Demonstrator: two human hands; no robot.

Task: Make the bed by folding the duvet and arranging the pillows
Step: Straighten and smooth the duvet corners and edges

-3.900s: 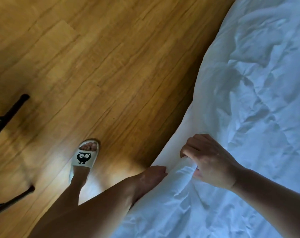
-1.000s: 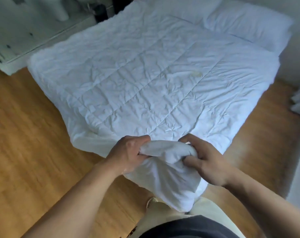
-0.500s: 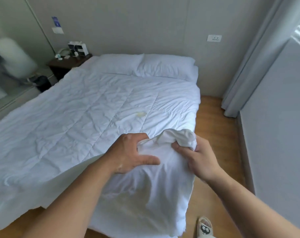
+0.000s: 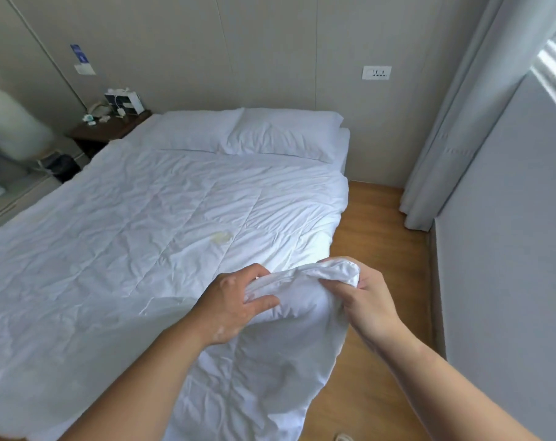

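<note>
A white quilted duvet (image 4: 149,237) lies spread over the whole bed, wrinkled, with a small yellowish mark near its middle. Its near right corner is lifted off the bed and bunched between both hands. My left hand (image 4: 235,300) grips the bunched fabric from the left. On the right end of the same bunch my right hand (image 4: 367,300) is closed. Two white pillows lie side by side at the head of the bed, the left pillow (image 4: 194,130) and the right pillow (image 4: 286,135), partly tucked behind the duvet's top edge.
A dark nightstand (image 4: 109,130) with small items stands at the bed's far left corner. Grey curtains (image 4: 452,106) hang at the right, beside a grey wall. A strip of wooden floor (image 4: 381,237) runs between bed and wall. A slipper toe (image 4: 343,437) shows at the bottom edge.
My view has risen from the floor and bed edge to the whole bed. Both hands still hold the duvet corner; the left hand now wraps further over the bunch.
</note>
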